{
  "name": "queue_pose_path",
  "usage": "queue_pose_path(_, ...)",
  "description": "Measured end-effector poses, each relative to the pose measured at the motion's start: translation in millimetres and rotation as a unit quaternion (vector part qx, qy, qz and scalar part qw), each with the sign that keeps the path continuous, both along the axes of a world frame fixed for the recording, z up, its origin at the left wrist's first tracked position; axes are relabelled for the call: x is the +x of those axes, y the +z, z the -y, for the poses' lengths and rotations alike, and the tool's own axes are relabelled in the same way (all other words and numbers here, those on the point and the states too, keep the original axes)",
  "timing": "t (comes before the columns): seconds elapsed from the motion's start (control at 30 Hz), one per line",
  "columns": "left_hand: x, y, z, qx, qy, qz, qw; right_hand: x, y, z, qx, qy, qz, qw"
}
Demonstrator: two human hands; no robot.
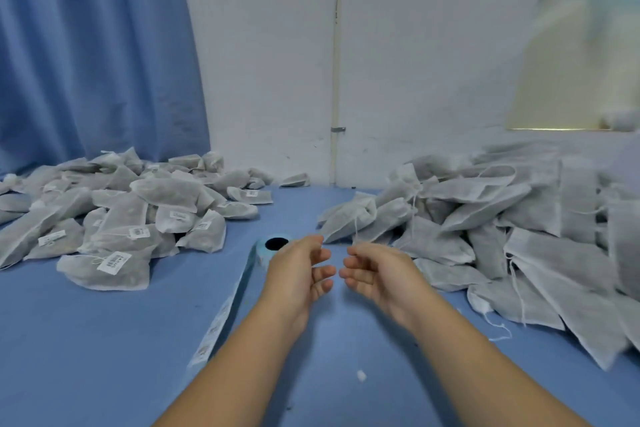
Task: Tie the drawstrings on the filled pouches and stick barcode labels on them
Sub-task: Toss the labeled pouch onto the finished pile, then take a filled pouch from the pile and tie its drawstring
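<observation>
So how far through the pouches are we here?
Done: the left pile is tied, and many of its pouches show barcode labels. In hand: nothing; the left hand and right hand hover empty, fingers relaxed, by the label roll. Left: the right pile, about as large, shows loose drawstrings and no labels.

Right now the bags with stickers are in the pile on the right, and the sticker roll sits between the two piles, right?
Nearly. The head view shows the stickered bags piled on the left; the right pile shows no stickers. The sticker roll does sit between the two piles.
</observation>
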State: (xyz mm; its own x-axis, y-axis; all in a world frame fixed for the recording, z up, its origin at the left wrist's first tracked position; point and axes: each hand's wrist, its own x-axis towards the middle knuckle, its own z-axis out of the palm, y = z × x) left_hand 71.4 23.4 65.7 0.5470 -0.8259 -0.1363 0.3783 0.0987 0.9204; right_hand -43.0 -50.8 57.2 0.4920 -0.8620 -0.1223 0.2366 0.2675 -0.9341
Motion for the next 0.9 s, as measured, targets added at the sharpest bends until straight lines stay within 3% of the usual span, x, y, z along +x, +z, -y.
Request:
queue_pose_path(0.2,-59.7,-23.3,26.8,0.002,-0.026,-0.004,1.000,-67.9,-21.5,-6.0,-0.007,-0.026,-0.030,0.999)
queue_pose_path(0.37,-81.1,-48.2,36.5,-0.011,-0.012,0.017,1.000,-91.5,-33.2,-6.3,0.000,-0.041,0.001,0.999)
queue_pose_path(0.53,-63.9,-56.5,36.9,-0.033,0.016,-0.062,0.997,-73.1,-33.2,-1.4,-0.061,-0.040,-0.096,0.993)
queue_pose_path(0.73,-53.2,-59.7,43.4,-0.045,0.042,-0.121,0.991,-25.3,-12.3,41.9,-0.233,-0.055,-0.242,0.940)
queue_pose_path(0.9,-53.1,-62.5,46.2,-0.040,0.038,-0.126,0.991,15.8,16.0,81.2,-0.303,-0.037,-0.349,0.886)
